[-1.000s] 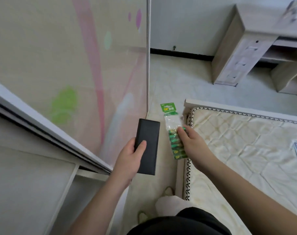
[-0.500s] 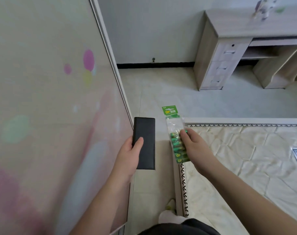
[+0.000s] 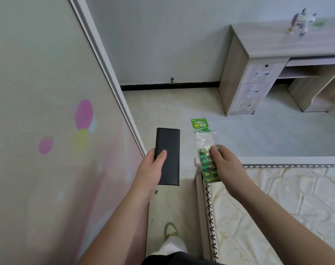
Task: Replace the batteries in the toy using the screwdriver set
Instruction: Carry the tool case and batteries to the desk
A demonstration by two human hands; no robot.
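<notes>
My left hand point(image 3: 150, 170) grips a flat black rectangular case point(image 3: 169, 155), held upright in front of me, thumb on its face. My right hand point(image 3: 223, 165) holds a clear plastic pack of green batteries point(image 3: 205, 150) with a green header card on top. Both are held over the floor at the bed's corner. A small white and purple toy figure point(image 3: 301, 22) stands on the far desk at upper right, blurred.
A wardrobe sliding door point(image 3: 48, 131) with coloured dots fills the left side. A bed with a cream quilted mattress point(image 3: 277, 207) lies at the right. A wooden desk with drawers point(image 3: 258, 73) stands against the far wall. My foot point(image 3: 171, 240) is on the tiled floor strip.
The view has swung right and up, away from the wardrobe's open side, so the desk and toy come into sight. Both hands keep the same hold on the case and the batteries.
</notes>
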